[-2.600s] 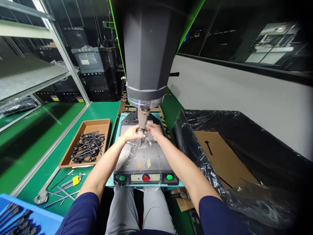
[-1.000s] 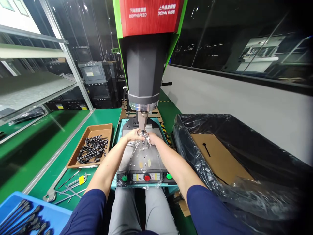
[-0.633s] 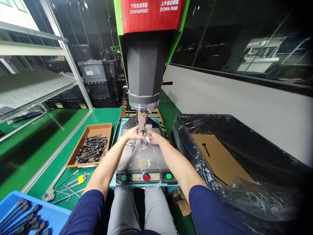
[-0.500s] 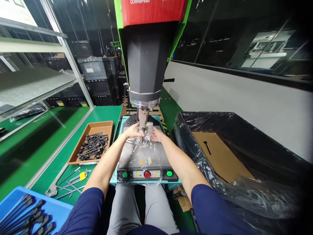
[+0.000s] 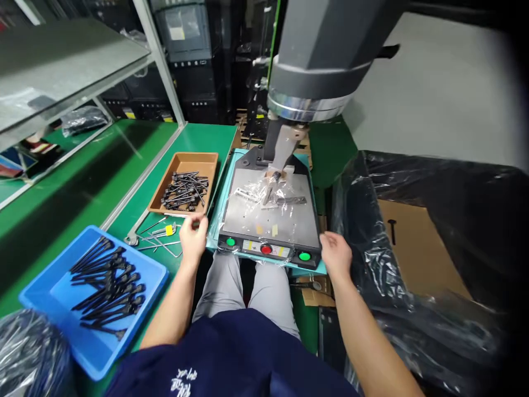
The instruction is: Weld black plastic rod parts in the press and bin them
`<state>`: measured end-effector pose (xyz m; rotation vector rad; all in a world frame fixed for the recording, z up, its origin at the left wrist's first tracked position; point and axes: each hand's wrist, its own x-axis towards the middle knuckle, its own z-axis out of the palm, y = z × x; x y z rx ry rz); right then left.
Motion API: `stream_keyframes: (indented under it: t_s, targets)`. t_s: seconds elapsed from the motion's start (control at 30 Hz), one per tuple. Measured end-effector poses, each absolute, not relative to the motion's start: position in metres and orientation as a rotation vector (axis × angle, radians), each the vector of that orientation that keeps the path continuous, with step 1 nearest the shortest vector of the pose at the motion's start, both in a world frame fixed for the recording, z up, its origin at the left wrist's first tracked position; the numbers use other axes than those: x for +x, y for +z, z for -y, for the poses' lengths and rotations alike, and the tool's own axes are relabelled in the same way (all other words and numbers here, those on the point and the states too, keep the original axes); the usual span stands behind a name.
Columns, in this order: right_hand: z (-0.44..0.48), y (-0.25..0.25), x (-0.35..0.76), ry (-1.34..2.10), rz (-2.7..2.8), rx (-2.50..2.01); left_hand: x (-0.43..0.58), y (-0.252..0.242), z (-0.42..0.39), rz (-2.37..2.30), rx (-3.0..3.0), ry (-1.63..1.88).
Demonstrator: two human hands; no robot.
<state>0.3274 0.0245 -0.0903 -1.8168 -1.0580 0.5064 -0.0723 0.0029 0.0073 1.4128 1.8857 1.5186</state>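
Green counter (image 5: 206,138), press (image 5: 318,52) ahead. My left hand (image 5: 194,237) and right hand (image 5: 336,253) are now off the black part (image 5: 276,176), leaving it unheld under the press; both curl beside the base (image 5: 300,236), can't tell if pinching.

At one o'clock the press (image 5: 326,49) is cut off by the frame; at eight, a plastic bag (image 5: 31,353) is cropped; at seven, the shirt lettering (image 5: 184,380) is too blurred to read.
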Motion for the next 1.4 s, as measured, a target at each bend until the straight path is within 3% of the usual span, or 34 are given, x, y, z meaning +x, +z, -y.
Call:
stream_keyframes:
  t_s: [0.13, 0.27, 0.63, 1.4]
  targets:
    - [0.032, -0.139, 0.333, 0.364, 1.169, -1.948, -0.067, -0.074, 0.076, -1.933, 1.216, 1.193]
    - [0.047, -0.160, 0.322, 0.356, 1.232, -1.952, -0.053, -0.112, 0.082, -1.983, 1.227, 1.022]
    - [0.040, -0.150, 0.307, 0.418, 1.125, -1.971, -0.043, -0.092, 0.008, -2.263, 1.352, 0.560]
    - [0.032, -0.164, 0.313, 0.369, 1.132, -1.962, -0.043, -0.103, 0.001, -2.291, 1.368, 0.445]
